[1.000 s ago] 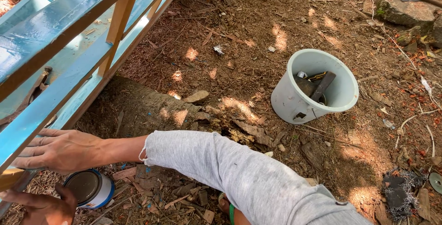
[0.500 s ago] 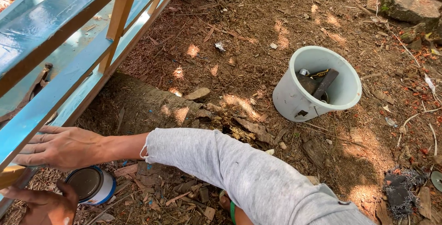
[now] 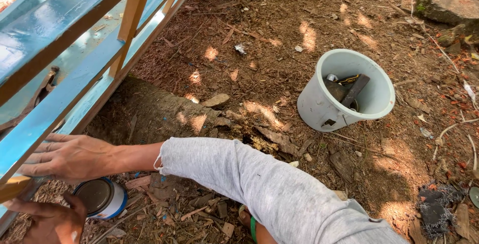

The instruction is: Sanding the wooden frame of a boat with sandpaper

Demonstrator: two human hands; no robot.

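While the left hand has crept up beside the paint can, thumb at its rim, grasp not discernible, the can stays on the ground below the blue rail. The right hand remains flat and open on that rail. The white bucket is unmoved, well apart.

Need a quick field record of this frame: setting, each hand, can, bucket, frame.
setting: outdoors, bare dirt strewn with wood chips
right hand: arm in grey sleeve reaches across, palm flat against the blue-painted wooden frame
left hand: low at the picture's edge, beside the small round paint tin; grip cannot be told
paint tin: open, on the ground under the right wrist
white plastic bucket: tipped on the dirt, dark tools inside
frame: rails blue, uprights bare wood
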